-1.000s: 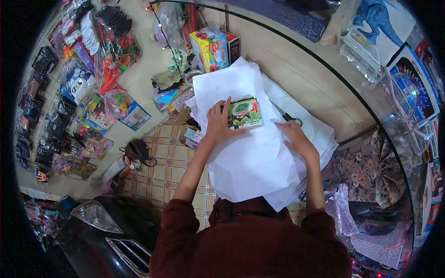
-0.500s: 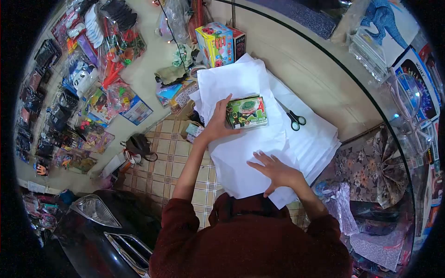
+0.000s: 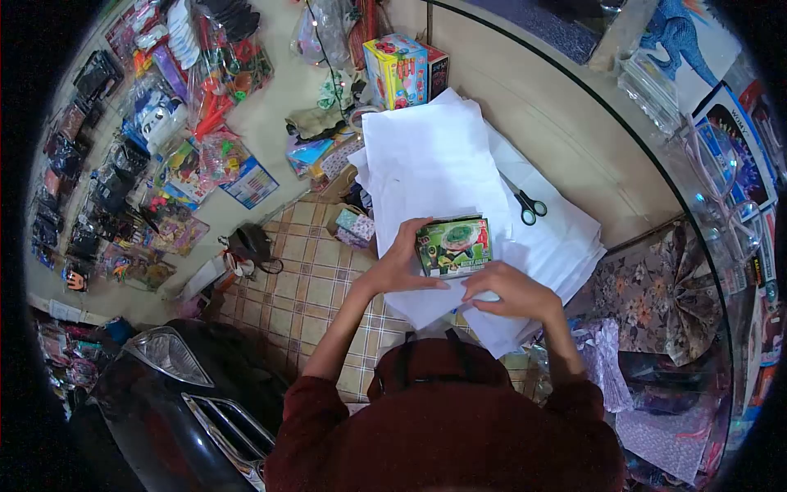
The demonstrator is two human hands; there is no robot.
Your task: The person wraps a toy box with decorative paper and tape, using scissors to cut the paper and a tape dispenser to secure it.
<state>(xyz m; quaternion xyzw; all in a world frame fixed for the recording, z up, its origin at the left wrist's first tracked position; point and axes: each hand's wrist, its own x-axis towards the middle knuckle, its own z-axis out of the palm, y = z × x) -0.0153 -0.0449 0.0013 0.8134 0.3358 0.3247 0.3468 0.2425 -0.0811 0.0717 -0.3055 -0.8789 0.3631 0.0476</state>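
Green toy box (image 3: 453, 246) lies flat on the stack of white paper sheets (image 3: 434, 164), near the stack's edge closest to me. My left hand (image 3: 402, 266) is at the box's nine o'clock side, its grip wrapped on the box: fingers curl over the far left corner and the thumb runs along the near edge. My right hand (image 3: 512, 293) sits at about five o'clock from the box, just beside its near right corner, fingers drawn together and pressing down on the paper; I cannot tell whether they pinch a sheet's edge.

Black-handled scissors (image 3: 527, 205) lie on the paper at one o'clock from the box, apart from it. At twelve o'clock, beyond the far end of the stack, a bright coloured toy carton (image 3: 395, 70) stands on the worktop (image 3: 541, 123). Floral wrapping paper (image 3: 648, 295) lies crumpled at three o'clock. Hanging packets of toys (image 3: 172, 123) cover the wall out at ten o'clock, above the tiled floor (image 3: 303, 271).
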